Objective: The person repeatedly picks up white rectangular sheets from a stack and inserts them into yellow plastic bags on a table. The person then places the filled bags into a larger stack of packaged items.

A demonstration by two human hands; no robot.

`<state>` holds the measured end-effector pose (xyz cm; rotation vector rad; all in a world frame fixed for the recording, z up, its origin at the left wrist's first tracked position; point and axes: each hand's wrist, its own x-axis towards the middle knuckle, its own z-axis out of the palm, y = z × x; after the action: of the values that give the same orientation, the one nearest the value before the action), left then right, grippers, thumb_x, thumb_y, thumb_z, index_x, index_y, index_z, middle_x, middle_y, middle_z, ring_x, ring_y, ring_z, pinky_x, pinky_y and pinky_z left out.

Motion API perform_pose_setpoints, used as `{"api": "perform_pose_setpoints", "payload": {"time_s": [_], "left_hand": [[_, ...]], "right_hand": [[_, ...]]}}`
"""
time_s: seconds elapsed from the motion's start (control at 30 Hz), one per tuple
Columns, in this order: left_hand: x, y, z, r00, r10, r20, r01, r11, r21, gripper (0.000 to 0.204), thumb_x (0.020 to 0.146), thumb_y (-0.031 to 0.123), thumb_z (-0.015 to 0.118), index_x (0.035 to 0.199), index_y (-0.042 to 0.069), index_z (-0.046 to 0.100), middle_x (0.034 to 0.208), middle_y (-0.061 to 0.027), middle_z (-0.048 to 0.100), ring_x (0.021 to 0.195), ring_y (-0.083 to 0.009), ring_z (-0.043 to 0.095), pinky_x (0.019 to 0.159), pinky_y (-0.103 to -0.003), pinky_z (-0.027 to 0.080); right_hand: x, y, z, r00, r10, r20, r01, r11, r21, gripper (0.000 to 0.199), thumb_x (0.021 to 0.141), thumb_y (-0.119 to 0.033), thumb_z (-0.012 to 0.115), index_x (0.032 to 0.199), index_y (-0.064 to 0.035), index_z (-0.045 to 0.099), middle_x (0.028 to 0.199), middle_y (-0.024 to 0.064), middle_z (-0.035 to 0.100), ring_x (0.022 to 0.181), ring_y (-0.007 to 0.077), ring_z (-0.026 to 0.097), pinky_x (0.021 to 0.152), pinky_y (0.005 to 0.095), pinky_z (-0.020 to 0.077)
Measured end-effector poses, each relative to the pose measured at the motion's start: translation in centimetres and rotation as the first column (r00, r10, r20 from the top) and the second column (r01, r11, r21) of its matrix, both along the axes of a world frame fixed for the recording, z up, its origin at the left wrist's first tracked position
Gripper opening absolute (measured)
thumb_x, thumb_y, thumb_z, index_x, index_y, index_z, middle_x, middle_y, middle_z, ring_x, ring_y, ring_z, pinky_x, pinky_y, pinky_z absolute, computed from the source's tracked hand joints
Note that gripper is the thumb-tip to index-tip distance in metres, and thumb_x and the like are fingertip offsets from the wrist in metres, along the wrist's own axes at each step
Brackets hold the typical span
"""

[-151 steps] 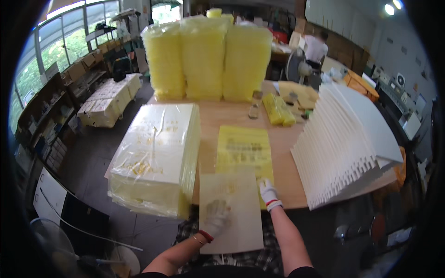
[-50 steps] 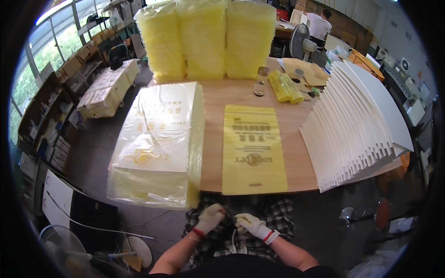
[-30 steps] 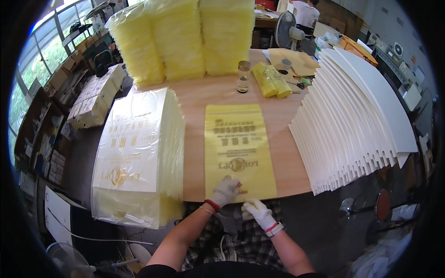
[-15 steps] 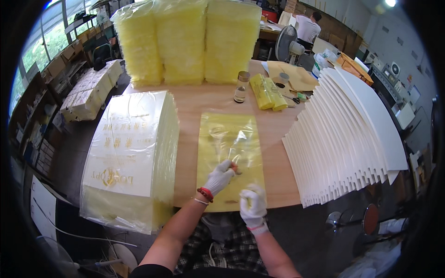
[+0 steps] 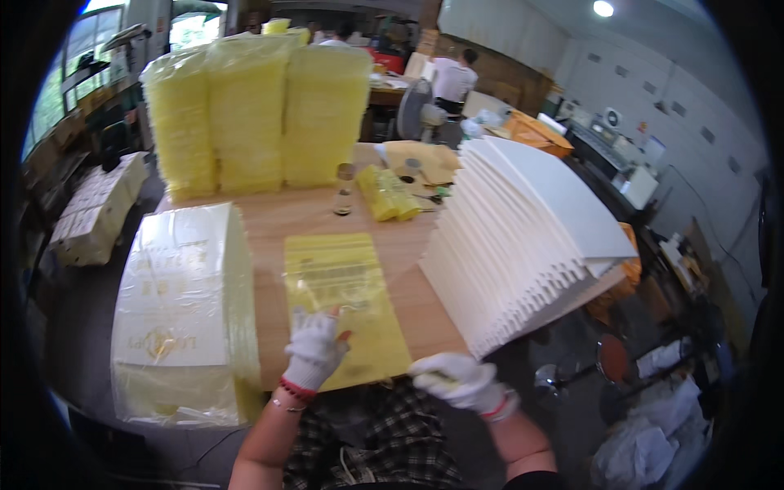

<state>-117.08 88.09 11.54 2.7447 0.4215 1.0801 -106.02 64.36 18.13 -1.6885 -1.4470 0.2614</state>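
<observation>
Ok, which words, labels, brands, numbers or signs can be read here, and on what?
I don't copy out printed wording; it stands here:
Clear-wrapped stack at left: gold printing, partly blurred.
Flat yellow bag by the left hand: dark printing, too blurred to read.
Elsewhere: nothing I can make out.

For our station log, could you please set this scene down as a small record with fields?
Surface: light-brown wooden table
Centre: flat, printed yellow plastic bag
Left hand: white-gloved left hand, over the bag, apparently touching it
Right hand: white-gloved right hand, by the bag's near right corner; grip unclear
Left side: clear-wrapped stack with white printed top
Right side: leaning, fanned stack of white sheets
Back: three tall stacks of yellow plastic; clear cylindrical container; folded yellow plastic bundle
</observation>
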Motion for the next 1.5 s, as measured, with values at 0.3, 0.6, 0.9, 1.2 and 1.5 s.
{"api": "perform_pose_setpoints", "payload": {"time_s": [0.3, 0.6, 0.9, 1.2, 1.5], "left_hand": [[-1.4, -5.8, 6.6, 0.922, -0.387, 0.019, 0.379, 0.889, -0.257, 0.037, 0.069, 0.018, 0.070, 0.101, 0.005, 0.057, 0.089, -0.0123, 0.061, 0.081, -0.0313, 0.057, 0.079, -0.040, 0.047], [0.5, -11.6, 12.4, 0.587, -0.810, -0.005, 0.680, 0.496, -0.539, 0.030, 0.080, 0.014, 0.062, 0.108, 0.005, 0.056, 0.098, -0.0123, 0.061, 0.098, -0.0248, 0.059, 0.079, -0.035, 0.048], [2.4, -13.7, 20.7, 0.524, -0.436, 0.731, 0.192, -0.776, -0.601, 0.056, 0.088, 0.030, 0.052, 0.133, 0.005, 0.029, 0.124, -0.0117, 0.048, 0.109, -0.0246, 0.054, 0.085, -0.037, 0.049], [-4.2, -11.1, 18.3, 0.650, -0.739, 0.175, 0.437, 0.176, -0.882, 0.076, 0.073, 0.014, 0.058, 0.139, 0.000, 0.021, 0.122, -0.0196, 0.045, 0.114, -0.0239, 0.045, 0.097, -0.037, 0.036], [-3.2, -13.4, 2.4, 0.821, -0.551, 0.151, 0.570, 0.806, -0.159, 0.086, 0.055, 0.027, 0.076, 0.127, 0.000, 0.037, 0.128, -0.0332, 0.032, 0.117, -0.0521, 0.034, 0.095, -0.060, 0.030]], "right_hand": [[9.3, -9.8, 20.8, 0.483, -0.550, 0.681, 0.624, 0.762, 0.173, 0.063, 0.072, -0.020, 0.071, 0.125, -0.0010, 0.044, 0.105, 0.0166, 0.061, 0.099, 0.0266, 0.059, 0.087, 0.0355, 0.0457], [9.6, -8.9, 22.2, 0.150, -0.455, 0.878, 0.790, 0.589, 0.170, 0.015, 0.085, -0.024, 0.049, 0.084, -0.0103, 0.056, 0.068, 0.0160, 0.061, 0.066, 0.0341, 0.061, 0.060, 0.0451, 0.0474], [-5.1, -8.6, 25.5, 0.855, 0.097, 0.509, 0.084, 0.943, -0.321, 0.029, 0.077, -0.028, 0.066, 0.092, -0.0039, 0.060, 0.083, 0.0132, 0.061, 0.074, 0.0248, 0.061, 0.067, 0.0335, 0.0476], [0.5, -14.4, 10.5, 0.673, -0.332, -0.661, 0.578, 0.794, 0.189, 0.034, 0.093, -0.031, 0.046, 0.105, -0.0004, 0.055, 0.100, 0.0101, 0.060, 0.095, 0.0183, 0.058, 0.086, 0.0352, 0.0477], [-5.0, -6.0, -6.6, 0.833, -0.474, -0.287, 0.553, 0.731, 0.398, 0.045, 0.085, -0.019, 0.062, 0.119, 0.0051, 0.044, 0.112, 0.0159, 0.053, 0.099, 0.0223, 0.053, 0.085, 0.0356, 0.0438]]}}
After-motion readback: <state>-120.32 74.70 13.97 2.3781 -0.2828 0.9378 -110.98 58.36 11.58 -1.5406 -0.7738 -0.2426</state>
